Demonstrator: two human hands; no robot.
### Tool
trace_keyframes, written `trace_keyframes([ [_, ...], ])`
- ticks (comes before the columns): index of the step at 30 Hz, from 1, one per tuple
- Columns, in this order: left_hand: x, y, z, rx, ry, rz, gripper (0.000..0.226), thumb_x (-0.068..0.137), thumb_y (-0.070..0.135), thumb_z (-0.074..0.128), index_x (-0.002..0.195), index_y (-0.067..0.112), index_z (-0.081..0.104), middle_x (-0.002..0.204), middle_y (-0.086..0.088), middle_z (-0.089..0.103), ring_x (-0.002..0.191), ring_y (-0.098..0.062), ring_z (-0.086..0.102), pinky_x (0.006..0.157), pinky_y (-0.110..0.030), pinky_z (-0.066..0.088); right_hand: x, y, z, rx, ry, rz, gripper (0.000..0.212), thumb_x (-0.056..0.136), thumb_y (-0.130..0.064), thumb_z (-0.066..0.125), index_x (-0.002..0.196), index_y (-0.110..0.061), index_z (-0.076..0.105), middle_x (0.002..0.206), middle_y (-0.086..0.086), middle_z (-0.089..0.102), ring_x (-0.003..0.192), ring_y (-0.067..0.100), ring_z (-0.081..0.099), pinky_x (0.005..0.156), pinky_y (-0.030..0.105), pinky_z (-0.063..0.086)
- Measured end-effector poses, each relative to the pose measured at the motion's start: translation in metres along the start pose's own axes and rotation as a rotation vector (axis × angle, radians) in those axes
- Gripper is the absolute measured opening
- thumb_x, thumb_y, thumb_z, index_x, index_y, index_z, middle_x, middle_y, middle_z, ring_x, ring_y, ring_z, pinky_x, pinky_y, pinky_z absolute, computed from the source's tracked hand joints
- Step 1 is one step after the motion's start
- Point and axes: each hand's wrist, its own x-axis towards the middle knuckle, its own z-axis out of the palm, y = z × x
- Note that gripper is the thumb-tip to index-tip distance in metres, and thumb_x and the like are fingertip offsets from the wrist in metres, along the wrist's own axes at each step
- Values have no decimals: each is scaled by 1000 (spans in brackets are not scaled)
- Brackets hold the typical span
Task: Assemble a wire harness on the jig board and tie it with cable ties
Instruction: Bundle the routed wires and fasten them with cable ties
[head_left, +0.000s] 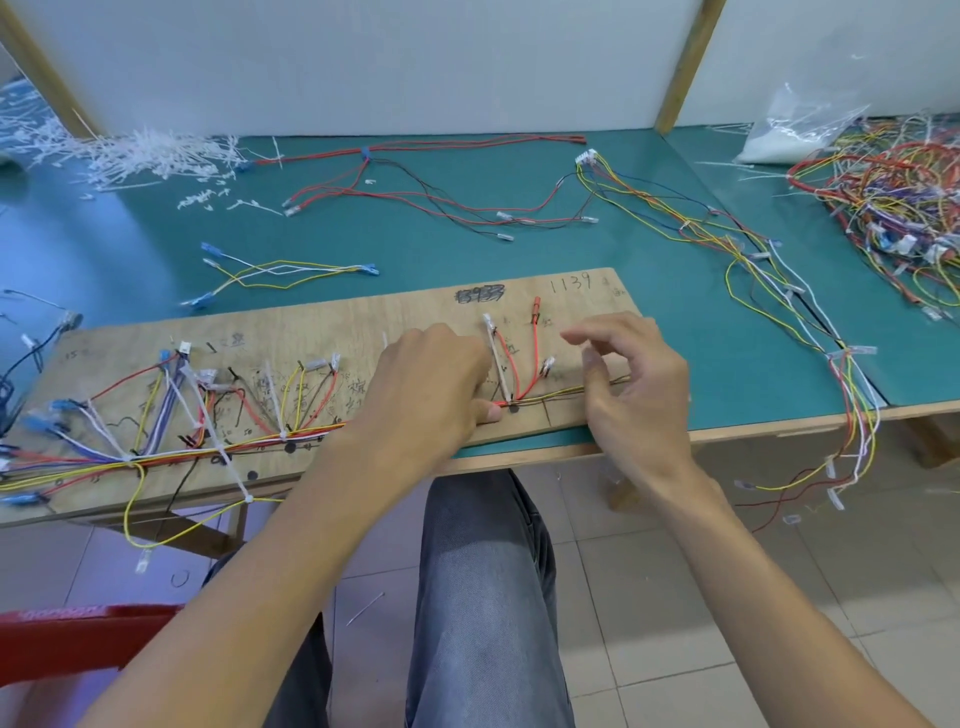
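While the left hand (431, 384) pinches the wire bundle (561, 396) on the jig board (363, 317), the right hand (634, 389) hovers beside it. Its fingers are loosely apart.

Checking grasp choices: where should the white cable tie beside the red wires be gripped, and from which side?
I'd pinch the cable tie near its free upper tip, coming from the right with the right hand. Its tail runs up the jig board away from the wire bundle, and the left hand blocks its left side.

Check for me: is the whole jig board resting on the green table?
No, the near left part of the jig board juts out past the front edge of the table.
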Motion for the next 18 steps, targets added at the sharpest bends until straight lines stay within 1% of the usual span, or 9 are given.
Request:
trace_keyframes([
  [2, 3, -2, -3, 13, -4, 13, 43, 78, 62, 81, 87, 21, 71, 81, -4, 62, 75, -30, 54, 64, -33, 39, 1, 3, -2, -100, -1, -15, 28, 92, 1, 66, 105, -22, 75, 105, -12, 69, 100, 5, 60, 89, 20, 48],
  [3, 4, -2, -4, 18, -10, 22, 43, 79, 61, 81, 87, 19, 70, 80, -4, 60, 75, -31, 53, 64, -34, 38, 2, 4, 0, -129, -38, -10, 24, 92, -2, 68, 104, -21, 75, 104, -11, 68, 99, 7, 60, 87, 24, 51],
  [6, 2, 5, -6, 28, -43, 54, 43, 83, 52, 81, 81, 19, 54, 71, 2, 35, 75, -28, 42, 65, -35, 34, -3, 5, 11, -259, -108, -48, 16, 93, -2, 65, 101, -11, 75, 101, -1, 68, 99, 20, 60, 87, 39, 53],
  [8, 1, 8, -8, 52, -60, 74, 44, 87, 47, 80, 79, 22, 45, 69, 3, 25, 75, -28, 39, 65, -36, 32, -4, 5, 14, -304, -84, -87, 16, 92, 1, 63, 99, -9, 74, 99, 1, 68, 100, 24, 58, 87, 39, 51],
  [10, -2, 10, -8, 61, -63, 75, 43, 89, 43, 79, 79, 22, 44, 69, 2, 24, 75, -29, 40, 66, -37, 32, -6, 6, 13, -294, -72, -104, 16, 92, 3, 64, 99, -8, 74, 99, 3, 68, 99, 24, 59, 87, 36, 51],
  [13, 0, 11, -7, 65, -57, 58, 39, 90, 42, 79, 82, 20, 48, 71, 0, 33, 76, -29, 40, 66, -37, 32, -7, 6, 10, -228, -92, -115, 11, 95, -1, 68, 101, -8, 73, 101, 2, 68, 99, 21, 60, 87, 27, 50],
  [15, 0, 10, -9, 59, -58, 57, 37, 89, 43, 79, 84, 20, 51, 84, -7, 53, 78, -30, 44, 66, -37, 34, -7, 6, 5, -177, -99, -105, 7, 96, -7, 70, 103, -8, 73, 102, 1, 68, 98, 18, 60, 86, 18, 47],
  [16, 1, 10, -9, 59, -57, 57, 36, 89, 44, 80, 86, 18, 55, 92, -11, 60, 80, -32, 49, 67, -37, 35, -7, 6, 2, -161, -102, -104, 7, 97, -9, 71, 103, -9, 73, 101, 1, 68, 98, 18, 60, 86, 18, 46],
  [18, 1, 8, -10, 51, -54, 53, 37, 88, 48, 79, 94, 14, 65, 98, -13, 64, 89, -36, 59, 68, -36, 37, -8, 6, 0, -169, -133, -126, 7, 96, -10, 73, 103, -9, 74, 100, 1, 68, 97, 20, 60, 85, 26, 49],
])
